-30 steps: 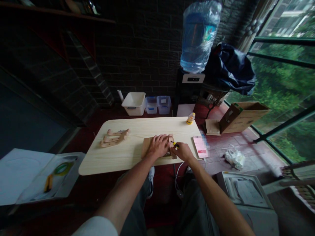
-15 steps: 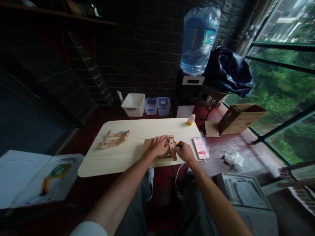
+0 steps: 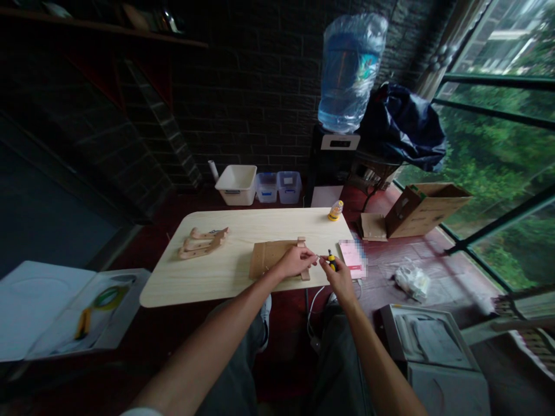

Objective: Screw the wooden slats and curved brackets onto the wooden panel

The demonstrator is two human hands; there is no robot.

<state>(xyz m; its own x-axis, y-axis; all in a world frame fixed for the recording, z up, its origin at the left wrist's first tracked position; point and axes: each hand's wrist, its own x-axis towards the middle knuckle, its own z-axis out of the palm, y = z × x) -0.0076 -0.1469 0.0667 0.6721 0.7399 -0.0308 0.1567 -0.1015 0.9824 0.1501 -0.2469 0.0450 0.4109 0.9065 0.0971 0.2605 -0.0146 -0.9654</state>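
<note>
A yellow-and-black screwdriver (image 3: 332, 261) stands tip up in my right hand (image 3: 340, 278), whose thumb and finger also meet my left fingertips. My left hand (image 3: 298, 261) is closed in a pinch at that same spot, on a small pale piece too tiny to name. Under my left hand lies a flat wooden board (image 3: 265, 257), with a narrow wooden strip (image 3: 305, 276) across its right end, partly covered by my fingers. Curved wooden pieces (image 3: 203, 245) rest at the table's left side.
The pale wooden table (image 3: 234, 289) holds a small yellow-lidded container (image 3: 335, 211) at its back right and a pink phone-like slab (image 3: 352, 259) at its right edge. Behind stand plastic bins (image 3: 236, 185) and a water dispenser (image 3: 332, 162). An open white box (image 3: 117, 323) sits left.
My left hand has lifted off the board and moved right to meet my right hand. The screwdriver has left the strip and now points upward.
</note>
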